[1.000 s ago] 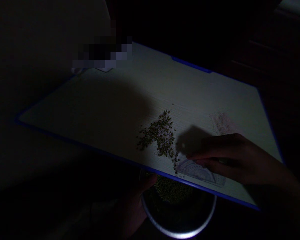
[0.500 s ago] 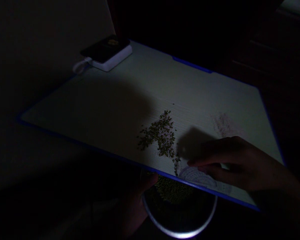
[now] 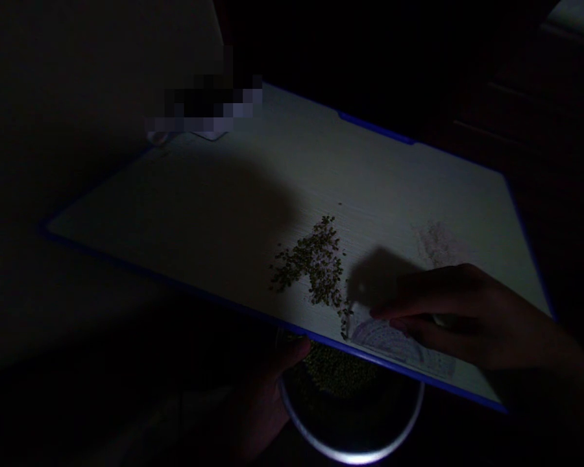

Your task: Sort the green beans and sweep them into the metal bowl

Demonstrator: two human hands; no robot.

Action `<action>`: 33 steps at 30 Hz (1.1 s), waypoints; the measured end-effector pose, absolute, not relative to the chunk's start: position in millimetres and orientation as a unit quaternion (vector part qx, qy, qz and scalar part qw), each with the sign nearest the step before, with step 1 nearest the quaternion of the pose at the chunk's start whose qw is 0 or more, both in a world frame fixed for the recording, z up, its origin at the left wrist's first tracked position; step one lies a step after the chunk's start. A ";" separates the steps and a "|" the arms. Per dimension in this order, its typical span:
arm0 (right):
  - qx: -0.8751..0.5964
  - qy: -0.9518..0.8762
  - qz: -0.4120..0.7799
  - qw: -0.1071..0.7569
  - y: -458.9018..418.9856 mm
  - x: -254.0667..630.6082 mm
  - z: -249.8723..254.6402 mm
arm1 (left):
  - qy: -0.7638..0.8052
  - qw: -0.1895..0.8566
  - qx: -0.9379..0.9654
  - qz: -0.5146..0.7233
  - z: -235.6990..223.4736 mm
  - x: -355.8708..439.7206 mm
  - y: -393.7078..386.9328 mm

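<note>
The scene is very dark. A pile of small green beans [image 3: 314, 263] lies on a white board with a blue rim [image 3: 185, 285]. My right hand [image 3: 460, 314] presses a clear plastic protractor [image 3: 394, 342] flat on the board just right of the beans, fingers closed on it. Below the board's near edge my left hand [image 3: 267, 395] grips the rim of a round metal bowl [image 3: 394, 431] that holds more green beans [image 3: 338, 373].
A blurred-out dark object on a white block with a cord [image 3: 158, 137] sits at the board's far left corner. A faint pinkish smudge [image 3: 435, 240] marks the board at the right. Dark furniture stands beyond.
My right hand and the protractor have shifted slightly right along the near edge. The bean pile and the bowl stay where they were.
</note>
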State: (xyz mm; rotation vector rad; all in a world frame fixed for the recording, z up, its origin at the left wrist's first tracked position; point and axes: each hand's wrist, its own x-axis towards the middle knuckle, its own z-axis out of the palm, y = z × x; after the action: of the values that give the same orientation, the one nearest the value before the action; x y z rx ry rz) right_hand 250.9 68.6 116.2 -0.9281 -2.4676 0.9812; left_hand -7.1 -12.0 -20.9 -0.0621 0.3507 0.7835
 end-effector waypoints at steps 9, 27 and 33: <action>-0.355 -0.866 0.311 0.166 70.3 257.9 114.9 | 0.184 0.895 -0.020 0.405 -31.0 -9.1 -14.5; -0.329 -0.872 0.316 0.181 67.6 245.9 111.2 | 0.189 0.892 -0.019 0.409 -26.1 -7.2 -13.9; -0.341 -0.871 0.311 0.169 66.0 245.6 112.3 | 0.200 0.896 -0.024 0.395 -25.5 -5.4 -12.6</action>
State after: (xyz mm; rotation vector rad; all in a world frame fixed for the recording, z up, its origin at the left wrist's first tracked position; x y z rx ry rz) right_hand 245.6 66.0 112.3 -0.9689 -2.4761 0.8835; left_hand -5.4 -12.6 -25.5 -0.0497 0.4149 0.8190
